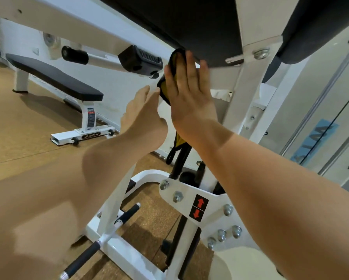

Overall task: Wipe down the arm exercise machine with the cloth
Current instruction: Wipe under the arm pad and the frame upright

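Your right hand [187,93] presses the cloth [164,88] flat-fingered; left hand [143,112] rests open on the machine frame [237,98]; ungripped, the cloth may slip.

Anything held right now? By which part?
Right hand presses the cloth flat against the white frame, palm on its middle; no grip. Left hand: cannot tell.

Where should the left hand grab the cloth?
Probably pinch the loose tail of the cloth that hangs below the right hand, coming from the left. The upper part lies pinned flat under that palm against the white frame, leaving only a thin edge.
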